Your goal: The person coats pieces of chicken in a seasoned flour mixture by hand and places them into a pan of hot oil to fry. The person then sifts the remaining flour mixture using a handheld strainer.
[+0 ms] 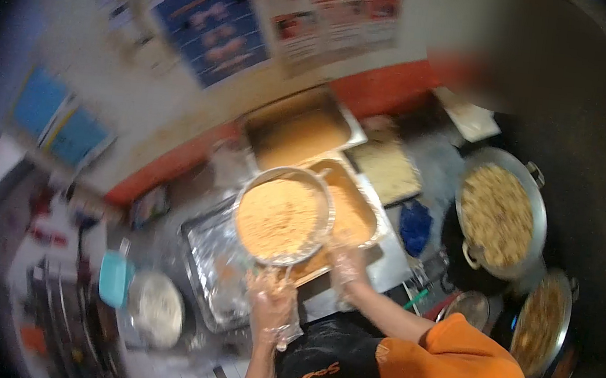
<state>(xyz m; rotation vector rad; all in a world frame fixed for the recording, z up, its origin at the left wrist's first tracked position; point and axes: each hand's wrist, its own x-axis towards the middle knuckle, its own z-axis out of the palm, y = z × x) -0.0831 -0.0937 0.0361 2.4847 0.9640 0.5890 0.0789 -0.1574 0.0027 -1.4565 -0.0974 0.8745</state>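
A round metal sieve point(244, 246) full of orange-tan breading powder point(278, 216) is held over a rectangular metal pan point(370, 196). More of the same powder lies in that pan. My left hand point(272, 302), in a clear plastic glove, is closed at the sieve's near edge, where its handle seems to be. Beside the sieve's right rim is my right hand point(345, 263), also gloved in clear plastic. Its fingers are blurred, and I cannot tell whether they grip the rim. To the left, a foil-lined tray point(215, 283) sits partly under the sieve.
Behind stands another deep metal pan point(301, 133), with a tray of pale food point(386, 168) at its right. Large pans of food point(499, 217) point(543, 325) line the right side. At left are a bowl of white powder point(156, 310) and a turquoise container point(115, 278).
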